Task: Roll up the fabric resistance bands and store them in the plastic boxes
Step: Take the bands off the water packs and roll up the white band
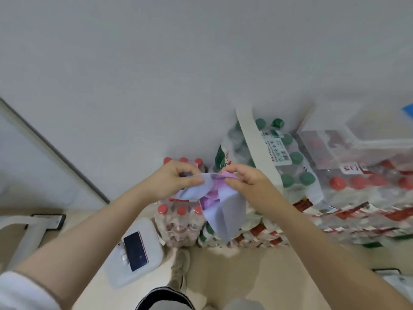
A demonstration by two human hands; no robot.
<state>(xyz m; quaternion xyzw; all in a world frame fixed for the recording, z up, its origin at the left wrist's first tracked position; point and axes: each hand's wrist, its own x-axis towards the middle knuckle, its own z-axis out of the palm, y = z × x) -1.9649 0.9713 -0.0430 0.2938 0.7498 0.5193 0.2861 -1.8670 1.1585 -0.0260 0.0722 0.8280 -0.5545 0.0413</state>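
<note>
The left hand (176, 177) covers the near-left end of the lilac fabric band (221, 204), so how far it is wound there cannot be told; the right hand (248, 182) hides the band's top edge. The clear plastic box (357, 142) at the far right is cut off by the picture's right edge and blurred. The label print on the shrink-wrapped water bottles (295, 175) is too smeared to read. A blue thing (407, 109) at the right edge is mostly out of view.
</note>
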